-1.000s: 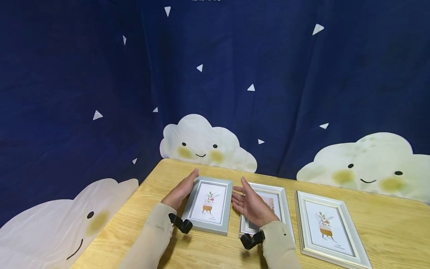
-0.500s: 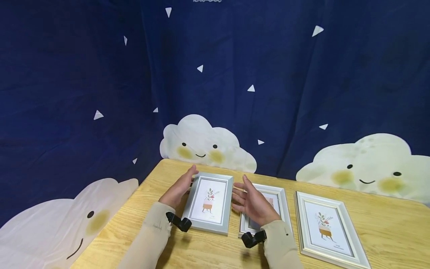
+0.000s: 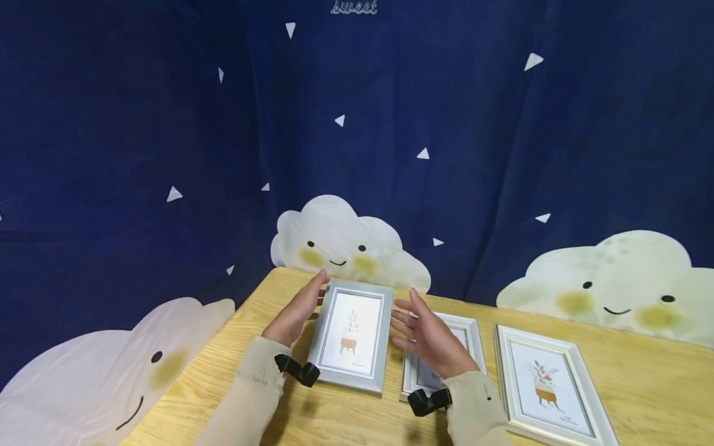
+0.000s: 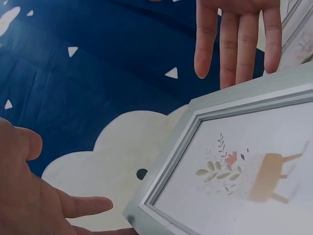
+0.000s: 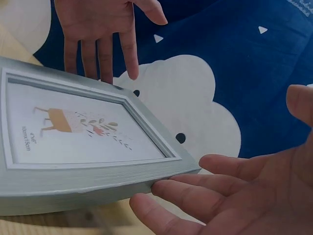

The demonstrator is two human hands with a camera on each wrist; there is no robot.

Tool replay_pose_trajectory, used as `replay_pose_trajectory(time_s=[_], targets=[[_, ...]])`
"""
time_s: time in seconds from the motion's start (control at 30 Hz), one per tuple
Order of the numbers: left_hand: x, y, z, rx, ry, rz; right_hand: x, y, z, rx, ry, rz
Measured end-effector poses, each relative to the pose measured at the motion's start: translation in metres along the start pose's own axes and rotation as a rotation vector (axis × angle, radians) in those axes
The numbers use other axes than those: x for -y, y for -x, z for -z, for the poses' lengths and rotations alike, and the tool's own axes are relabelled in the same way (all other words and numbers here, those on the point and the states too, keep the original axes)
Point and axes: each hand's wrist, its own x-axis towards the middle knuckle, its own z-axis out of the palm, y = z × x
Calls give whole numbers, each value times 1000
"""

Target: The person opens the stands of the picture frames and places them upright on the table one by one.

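Observation:
A pale grey-green picture frame (image 3: 352, 337), with a print of a plant in an orange pot on legs, leans with its far end raised. My left hand (image 3: 294, 318) is at its left side, fingers straight and thumb up. On the other side my right hand (image 3: 434, 342) faces it, palm inward and fingers spread. In the right wrist view, straight fingertips (image 5: 168, 188) are right at the frame's corner and side edge. A fingertip of the left hand (image 4: 36, 200) reaches the opposite corner in the left wrist view. Neither hand curls round the frame.
A white picture frame (image 3: 475, 347) lies on the wooden table (image 3: 329, 424), partly hidden behind my right hand. Farther right lies another white frame (image 3: 503, 371) with a similar plant print. A dark blue curtain (image 3: 368, 93) with smiling clouds hangs behind the table's back edge.
The far end of the grey-green frame has risen, and both hands have moved up slightly with it. Glare now whitens its print. The head view has shifted slightly; the white frames stay in place.

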Motion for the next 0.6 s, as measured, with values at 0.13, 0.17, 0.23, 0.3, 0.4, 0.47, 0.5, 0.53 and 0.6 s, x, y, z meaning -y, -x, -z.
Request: replay_pose_trajectory(time_s=[0.13, 0.17, 0.23, 0.3, 0.4, 0.47, 0.5, 0.53, 0.6], targets=[[-5, 4, 1, -11, -11, -32, 6, 4, -2, -8, 21, 22], [-6, 5, 1, -12, -10, -36, 8, 6, -2, -11, 28, 25], [-8, 7, 2, -10, -14, -53, 11, 8, -4, -16, 50, 31], [-10, 10, 3, -10, -16, -63, 13, 9, -6, -27, 79, 36], [-13, 13, 5, -8, -16, -77, 18, 12, -9, -45, 114, 45], [-15, 15, 5, -10, -11, -83, 20, 14, -10, -58, 132, 47], [-16, 16, 6, -9, -4, -83, 22, 15, -10, -61, 135, 46], [-17, 17, 6, -10, 1, -86, 23, 16, -11, -63, 140, 46], [-19, 18, 7, -11, 15, -87, 25, 19, -11, -67, 152, 44]])
